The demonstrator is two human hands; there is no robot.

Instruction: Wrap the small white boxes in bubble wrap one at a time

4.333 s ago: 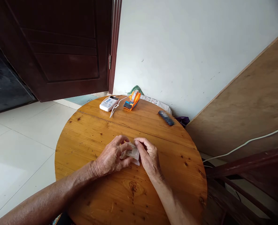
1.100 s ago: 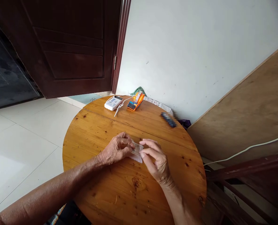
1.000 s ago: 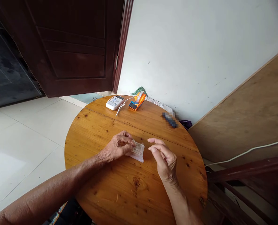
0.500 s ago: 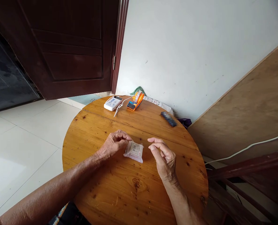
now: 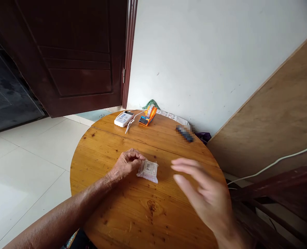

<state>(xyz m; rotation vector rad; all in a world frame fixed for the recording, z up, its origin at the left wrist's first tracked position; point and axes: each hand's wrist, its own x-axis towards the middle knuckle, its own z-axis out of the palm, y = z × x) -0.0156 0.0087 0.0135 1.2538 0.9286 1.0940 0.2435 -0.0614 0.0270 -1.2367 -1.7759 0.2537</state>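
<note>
A small package in clear bubble wrap with a pale printed label (image 5: 150, 168) lies on the round wooden table (image 5: 132, 214). My left hand (image 5: 127, 164) pinches its upper left corner between thumb and fingers. To the right of the package, and apart from it, my right hand (image 5: 205, 193) hangs above the table. It is blurred by motion, with thumb and fingers spread and nothing between them.
At the table's far side are a white device (image 5: 123, 118) with a white cable, an orange tape dispenser (image 5: 148, 116) and a dark pixelated object (image 5: 185, 134). Behind stand a white wall (image 5: 195, 62) and a dark red door (image 5: 78, 69).
My right hand has moved right and nearer to the camera, away from the package, and its fingers are wider apart. My left hand still holds the package's corner. The view has shifted slightly.
</note>
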